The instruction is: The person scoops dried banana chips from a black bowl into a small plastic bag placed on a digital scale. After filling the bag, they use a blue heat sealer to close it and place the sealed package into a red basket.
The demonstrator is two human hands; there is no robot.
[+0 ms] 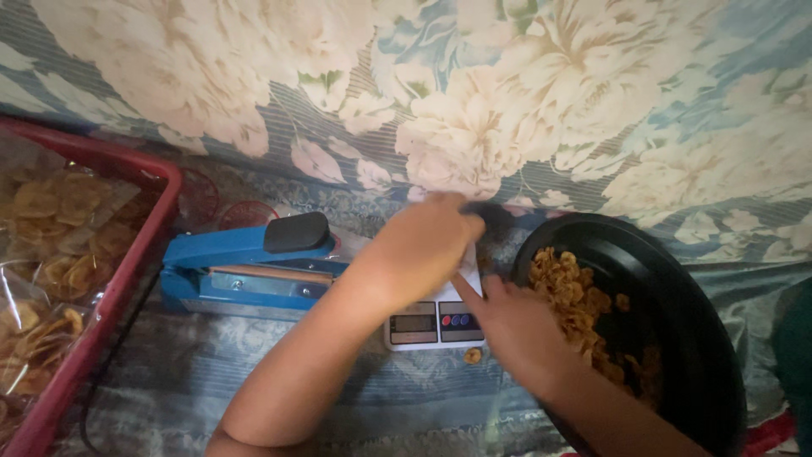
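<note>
A small white digital scale (436, 323) sits on the patterned cloth, half hidden by both hands: left hand (423, 245) curled over it, grip unclear; right hand (516, 326) loosely open beside the black bowl (685, 296) of fried chips (575, 296); blue heat sealer (254, 262) just left, red tray (127, 254) beyond

— Where does the view look from?
— From the person's head, tilted steeply down and forward, close over the small white digital scale (436, 323).
— How far does it reach?
— To the flowered cloth backdrop (507, 101).
</note>
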